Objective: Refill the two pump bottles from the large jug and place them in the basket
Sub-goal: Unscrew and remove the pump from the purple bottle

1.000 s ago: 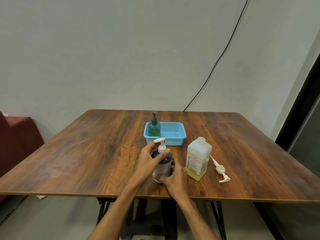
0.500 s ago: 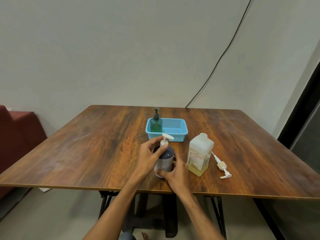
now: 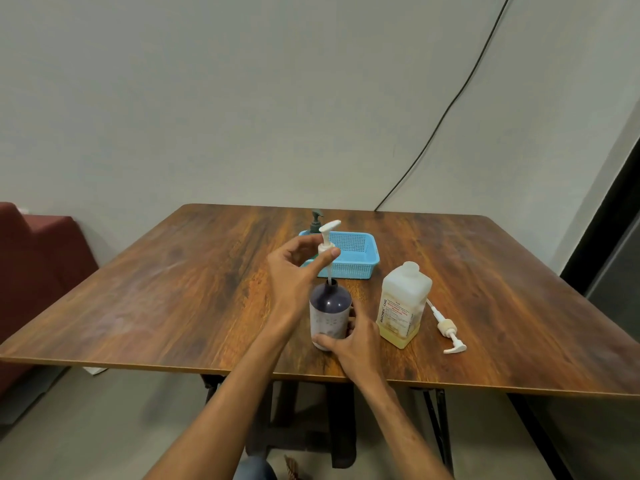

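A dark purple pump bottle [image 3: 329, 311] stands upright near the table's front edge. My right hand [image 3: 353, 344] grips its base. My left hand [image 3: 298, 268] pinches the white pump head [image 3: 327, 237], lifted clear of the neck with its tube still in the opening. The large pale jug [image 3: 404, 304], uncapped and holding a little yellow liquid, stands just right of the bottle. A green pump bottle [image 3: 316, 222] stands in the left end of the blue basket [image 3: 360, 263], mostly hidden behind my left hand.
A loose white pump with a tan collar [image 3: 446, 329] lies on the table right of the jug. A black cable runs down the wall behind the table. A red seat [image 3: 38, 258] stands at the left.
My left hand has drawn the white pump head up out of the purple bottle's neck. The right hand keeps its hold on the bottle's base.
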